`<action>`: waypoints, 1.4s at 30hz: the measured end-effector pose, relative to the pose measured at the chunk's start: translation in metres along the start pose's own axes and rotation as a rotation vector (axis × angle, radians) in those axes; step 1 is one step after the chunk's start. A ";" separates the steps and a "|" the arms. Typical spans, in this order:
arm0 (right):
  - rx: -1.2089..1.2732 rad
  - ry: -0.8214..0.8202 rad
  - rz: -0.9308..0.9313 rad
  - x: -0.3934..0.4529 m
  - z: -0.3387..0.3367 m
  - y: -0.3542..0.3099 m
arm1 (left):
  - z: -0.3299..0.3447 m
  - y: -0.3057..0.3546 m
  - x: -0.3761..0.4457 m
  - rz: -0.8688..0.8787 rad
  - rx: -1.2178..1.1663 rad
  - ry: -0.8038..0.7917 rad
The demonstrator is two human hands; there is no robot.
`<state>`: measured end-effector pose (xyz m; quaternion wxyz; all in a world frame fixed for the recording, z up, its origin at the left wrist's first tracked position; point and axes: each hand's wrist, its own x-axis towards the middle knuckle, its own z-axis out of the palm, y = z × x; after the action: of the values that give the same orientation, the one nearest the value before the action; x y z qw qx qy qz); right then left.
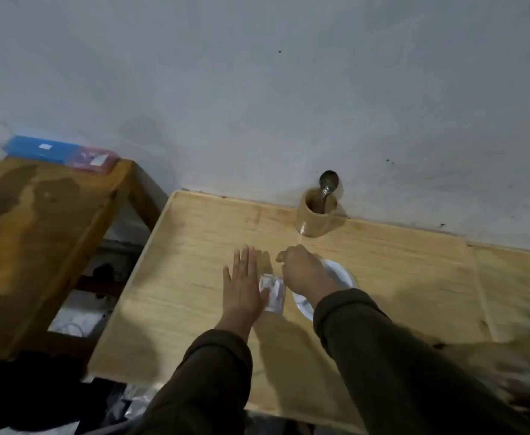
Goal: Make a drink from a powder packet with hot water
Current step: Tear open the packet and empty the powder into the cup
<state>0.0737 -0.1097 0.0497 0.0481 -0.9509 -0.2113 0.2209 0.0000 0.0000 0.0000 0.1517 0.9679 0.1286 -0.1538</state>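
Head view, down over table (pixel 194 246)

Clear glass (pixel 273 293) upright on bench (pixel 194 246), whitish packet inside, blurred. White saucer (pixel 340 276) just beside it, right side.

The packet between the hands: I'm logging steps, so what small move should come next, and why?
Probably pinch the packet and lift it off the table. It lies flat, seemingly unopened, between the open left hand and the right hand, neither gripping it. The wooden cup holds only a spoon.
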 end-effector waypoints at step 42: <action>0.787 0.391 0.291 -0.045 -0.073 -0.018 | -0.091 0.023 0.010 0.308 -0.858 0.019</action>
<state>0.0626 -0.1121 0.1366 0.4130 -0.9039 0.0375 0.1053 0.0391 0.0112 0.0847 0.5591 0.8265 0.0365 -0.0536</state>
